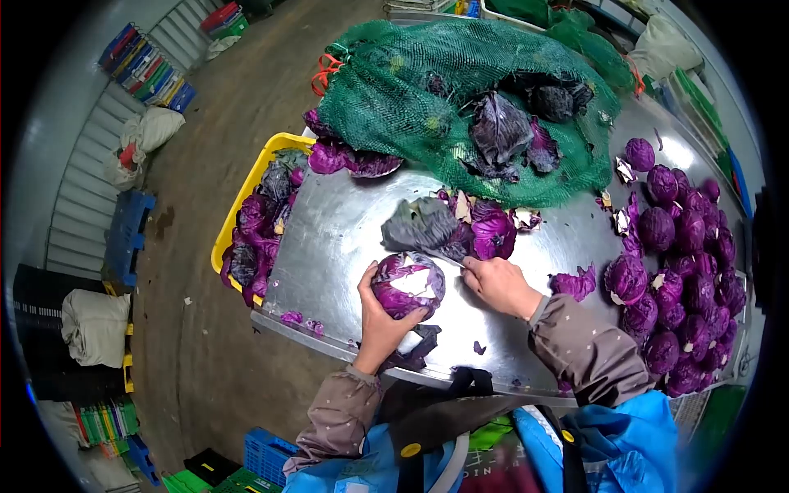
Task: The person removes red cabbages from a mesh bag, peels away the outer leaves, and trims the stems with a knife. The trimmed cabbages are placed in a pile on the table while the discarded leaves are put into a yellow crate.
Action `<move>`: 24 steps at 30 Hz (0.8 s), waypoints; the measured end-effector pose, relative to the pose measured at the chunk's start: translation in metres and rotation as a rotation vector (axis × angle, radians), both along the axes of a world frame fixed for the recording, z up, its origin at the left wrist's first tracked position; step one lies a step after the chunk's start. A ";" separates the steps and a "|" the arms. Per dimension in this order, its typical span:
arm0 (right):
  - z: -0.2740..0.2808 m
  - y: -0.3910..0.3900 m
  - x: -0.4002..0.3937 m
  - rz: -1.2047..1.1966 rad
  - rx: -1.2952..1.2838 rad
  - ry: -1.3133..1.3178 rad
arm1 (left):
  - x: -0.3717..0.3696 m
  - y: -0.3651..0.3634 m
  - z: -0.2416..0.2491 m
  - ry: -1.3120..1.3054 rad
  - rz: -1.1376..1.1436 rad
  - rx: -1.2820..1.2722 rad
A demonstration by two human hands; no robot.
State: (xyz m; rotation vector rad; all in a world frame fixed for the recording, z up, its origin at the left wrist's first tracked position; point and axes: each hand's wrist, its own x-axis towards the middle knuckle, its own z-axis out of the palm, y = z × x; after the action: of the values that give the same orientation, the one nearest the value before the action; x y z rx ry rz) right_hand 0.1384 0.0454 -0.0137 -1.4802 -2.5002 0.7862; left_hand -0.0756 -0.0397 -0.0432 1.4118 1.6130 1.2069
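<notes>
My left hand (386, 316) is wrapped round a red cabbage (408, 283) with its pale cut base facing up. My right hand (501, 285) is closed on a knife (444, 256), its handle hidden in the fist and its thin blade pointing left above the cabbage. Just beyond the blade lie a dark outer leaf (417, 225) and purple leaf trimmings (493, 232). More leaf pieces (417, 347) lie under and beside my left wrist. Right of my right hand is a loose purple leaf (574, 283).
A green mesh sack (394, 99) of cabbages lies open across the back of the metal table (329, 246). Several trimmed red cabbages (690, 271) are piled on the right. A yellow crate (223, 234) full of leaves stands off the left edge. Stacked crates (148, 70) line the wall.
</notes>
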 end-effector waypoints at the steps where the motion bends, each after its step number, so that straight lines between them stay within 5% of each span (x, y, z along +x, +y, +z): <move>1: 0.006 -0.003 -0.004 -0.057 -0.012 0.060 | 0.001 0.002 0.002 0.009 -0.014 0.005; 5: -0.001 -0.005 -0.008 0.061 0.160 0.293 | 0.000 0.006 -0.007 0.181 -0.063 0.081; 10: -0.003 -0.001 -0.027 0.117 0.073 0.358 | -0.001 0.014 -0.006 0.218 -0.095 0.088; 24: -0.065 0.067 -0.055 -0.057 0.283 -0.153 | -0.022 0.023 -0.006 0.208 -0.317 0.101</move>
State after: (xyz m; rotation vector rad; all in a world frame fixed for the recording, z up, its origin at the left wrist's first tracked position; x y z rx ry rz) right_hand 0.0831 0.1125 -0.0789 -1.5515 -2.5325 0.3027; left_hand -0.0971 -0.0170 -0.0487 1.8287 1.4065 0.9938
